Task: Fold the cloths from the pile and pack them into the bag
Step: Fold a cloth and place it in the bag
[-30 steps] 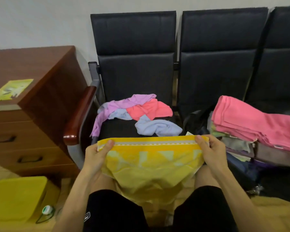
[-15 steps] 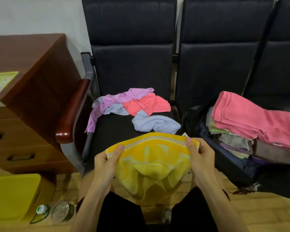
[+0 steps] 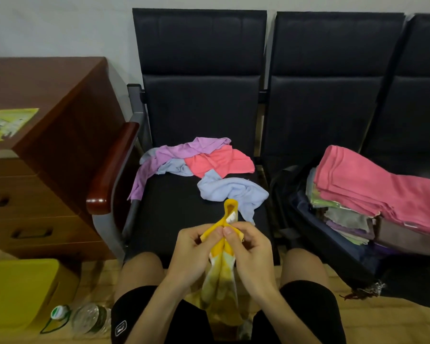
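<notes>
A yellow cloth (image 3: 221, 276) hangs folded in half between my knees, its top edge looping up above my fingers. My left hand (image 3: 194, 252) and my right hand (image 3: 248, 249) meet at the middle, each pinching a top corner of it. Behind them, on the black chair seat (image 3: 174, 212), lies the pile: a purple cloth (image 3: 179, 152), a coral cloth (image 3: 219, 160) and a light blue cloth (image 3: 231, 192). To the right stands the open dark bag (image 3: 333, 244), with a stack of folded cloths (image 3: 345, 217) in it and a pink cloth (image 3: 377, 184) on top.
A brown wooden drawer cabinet (image 3: 47, 145) stands at the left with a green leaflet (image 3: 10, 122) on it. A yellow bin (image 3: 20, 291) and plastic bottles (image 3: 85, 316) sit on the floor at lower left. The chair's wooden armrest (image 3: 112, 167) juts forward.
My hands came together from wide apart, bringing the yellow cloth's two top corners against each other. The cloth now hangs narrow and doubled.
</notes>
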Action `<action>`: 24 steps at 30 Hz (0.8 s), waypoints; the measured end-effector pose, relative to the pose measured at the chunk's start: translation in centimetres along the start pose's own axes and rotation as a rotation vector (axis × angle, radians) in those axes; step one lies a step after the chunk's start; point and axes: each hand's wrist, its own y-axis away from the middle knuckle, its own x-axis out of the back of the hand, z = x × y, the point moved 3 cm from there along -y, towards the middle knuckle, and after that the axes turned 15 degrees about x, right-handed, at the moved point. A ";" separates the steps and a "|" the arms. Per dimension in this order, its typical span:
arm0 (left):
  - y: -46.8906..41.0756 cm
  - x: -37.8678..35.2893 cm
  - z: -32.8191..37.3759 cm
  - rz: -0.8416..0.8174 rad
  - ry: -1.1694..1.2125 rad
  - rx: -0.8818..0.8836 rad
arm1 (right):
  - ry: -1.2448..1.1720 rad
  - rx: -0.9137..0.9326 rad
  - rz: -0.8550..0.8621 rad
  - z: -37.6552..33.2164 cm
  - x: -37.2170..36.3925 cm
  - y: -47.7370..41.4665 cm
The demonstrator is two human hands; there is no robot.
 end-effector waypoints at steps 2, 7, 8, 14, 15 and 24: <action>0.0 0.0 0.3 0.001 -0.002 -0.002 | 0.009 -0.001 -0.002 0.0 0.0 -0.1; -0.1 -0.1 0.6 -0.002 -0.008 -0.009 | 0.038 -0.024 -0.003 0.3 -0.1 -0.3; 0.0 -0.2 0.6 -0.010 -0.008 -0.010 | 0.040 -0.032 0.004 0.4 0.0 -0.3; 0.2 -0.4 1.2 0.070 -0.063 -0.052 | -0.122 -0.100 -0.172 -0.9 -0.7 -0.5; 0.0 -0.2 1.3 0.108 -0.129 -0.083 | -0.153 -0.110 -0.210 -1.3 -0.6 -0.5; -2.3 0.7 2.5 -0.042 -0.411 -0.224 | 0.021 0.086 -0.130 -1.3 4.1 -3.9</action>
